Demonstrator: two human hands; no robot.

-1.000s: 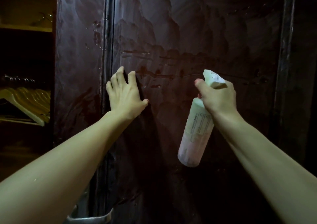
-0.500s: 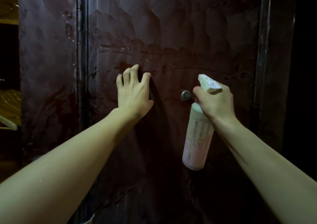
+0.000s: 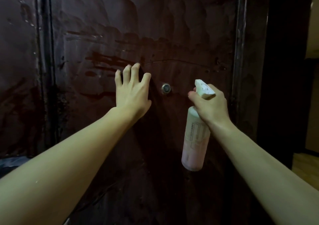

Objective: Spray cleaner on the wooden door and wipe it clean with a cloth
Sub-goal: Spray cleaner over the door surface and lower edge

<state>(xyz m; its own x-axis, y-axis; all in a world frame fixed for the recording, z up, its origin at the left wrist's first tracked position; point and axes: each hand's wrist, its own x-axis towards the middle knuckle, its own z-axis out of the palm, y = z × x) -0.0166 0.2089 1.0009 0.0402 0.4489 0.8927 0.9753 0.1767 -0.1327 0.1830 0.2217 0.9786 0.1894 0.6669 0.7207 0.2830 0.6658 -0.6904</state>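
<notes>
The dark brown wooden door (image 3: 172,26) fills the view, its surface streaked with wet smears and drips. My left hand (image 3: 131,93) presses flat on it with fingers spread, just left of a small metal peephole (image 3: 166,88). A dark shape lies under and below that hand; I cannot tell whether it is a cloth or a shadow. My right hand (image 3: 212,107) grips the neck and trigger of a pale pink spray bottle (image 3: 195,143), whose white nozzle points at the door to the right of the peephole.
A vertical seam (image 3: 43,69) runs down the door's left side. The door frame (image 3: 241,69) stands at the right, with a dark gap and a strip of lit floor (image 3: 307,162) beyond it. Something grey (image 3: 12,162) shows at the lower left.
My left hand has slid rightward across the door towards the peephole. The view has swung right, so the shelves with hangers at the left are gone. The bottle stays in my right hand.
</notes>
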